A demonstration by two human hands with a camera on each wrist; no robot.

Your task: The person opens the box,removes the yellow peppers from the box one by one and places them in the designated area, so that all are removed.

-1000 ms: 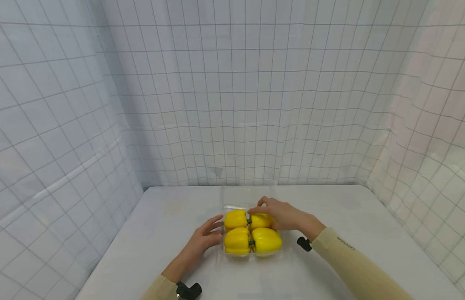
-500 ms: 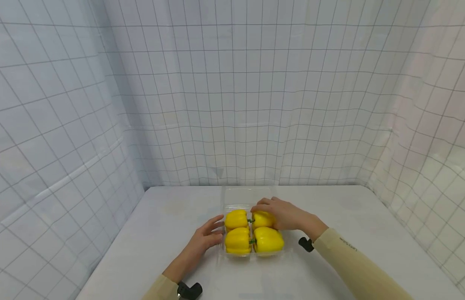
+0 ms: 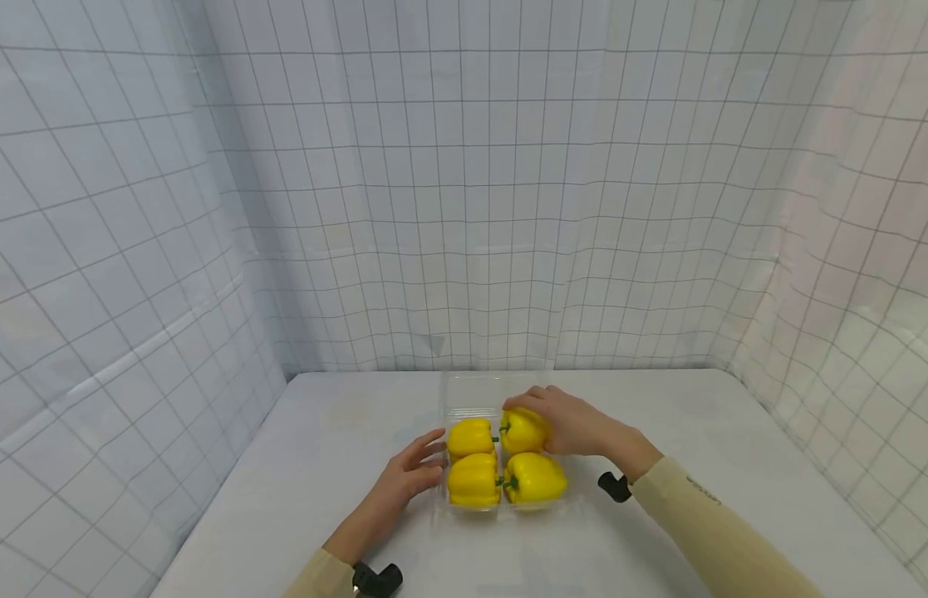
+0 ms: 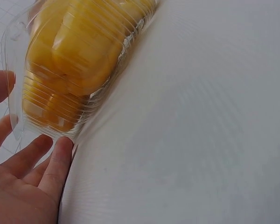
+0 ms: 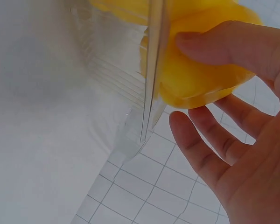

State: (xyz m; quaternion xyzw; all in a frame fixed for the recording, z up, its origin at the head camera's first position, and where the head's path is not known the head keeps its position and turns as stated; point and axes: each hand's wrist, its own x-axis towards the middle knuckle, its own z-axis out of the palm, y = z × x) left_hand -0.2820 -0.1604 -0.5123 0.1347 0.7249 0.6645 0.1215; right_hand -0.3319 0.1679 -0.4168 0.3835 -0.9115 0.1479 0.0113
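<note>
In the head view my right hand grips a yellow bell pepper at the back right of a clear plastic clamshell container. The right wrist view has the thumb on the upper side of this bell pepper and fingers beneath it, with the pepper above the container's rim. Three more yellow bell peppers lie in the container, stems facing inward. My left hand rests with relaxed, spread fingers at the container's left side; in the left wrist view its fingertips are right at the ribbed wall.
The container's lid is folded back toward the rear of the white table. White curtains with a dark grid hang behind and on both sides. Black wrist cameras sit below both wrists.
My right hand has raised the back right bell pepper out of its place and tilted it, shifting it slightly right. The left hand and the other peppers stay nearly where they were.
</note>
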